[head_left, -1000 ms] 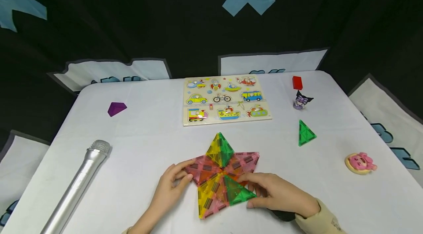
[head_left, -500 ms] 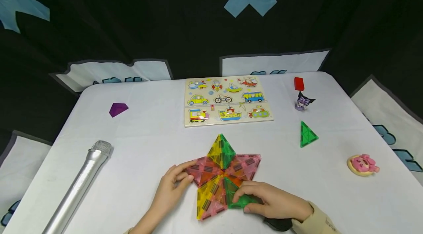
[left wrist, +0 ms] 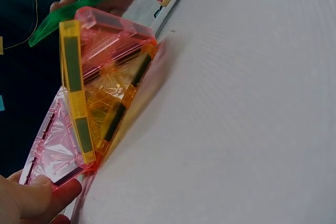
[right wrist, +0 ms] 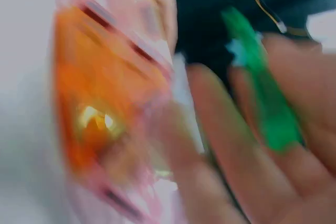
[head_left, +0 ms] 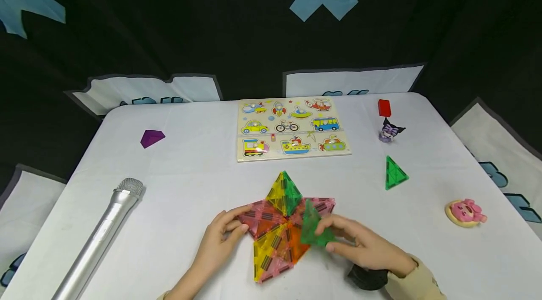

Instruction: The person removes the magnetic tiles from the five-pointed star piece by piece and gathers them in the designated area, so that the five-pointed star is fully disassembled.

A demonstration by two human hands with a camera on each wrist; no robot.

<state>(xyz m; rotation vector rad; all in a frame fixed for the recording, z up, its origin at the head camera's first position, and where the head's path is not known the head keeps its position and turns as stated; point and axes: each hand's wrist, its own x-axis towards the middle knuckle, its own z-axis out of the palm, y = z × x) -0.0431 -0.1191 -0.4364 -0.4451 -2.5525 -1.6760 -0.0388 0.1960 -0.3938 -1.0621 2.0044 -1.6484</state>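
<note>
Pinching one green translucent triangular tile [head_left: 312,228], the right hand [head_left: 367,245] tilts it above the flat star of tiles [head_left: 279,225]. A second green triangle [head_left: 395,173] lies well apart. The left hand [head_left: 220,239] presses relaxed fingers on the star's pink tip.

Staged play or recording setup: white-covered surface [head_left: 190,173], black backdrop [head_left: 169,32], toys, vehicle puzzle board [head_left: 293,128], microphone [head_left: 99,239].

The right hand [head_left: 367,246] has pulled the green triangle tile [head_left: 312,225] off the flat tile star [head_left: 277,232]; a second ago that tile lay flat under its fingers as the star's lower right point. Now the tile stands tilted up, pinched at the fingertips, just beside the star. An orange tile [head_left: 296,242] shows where the green one lay.
</note>
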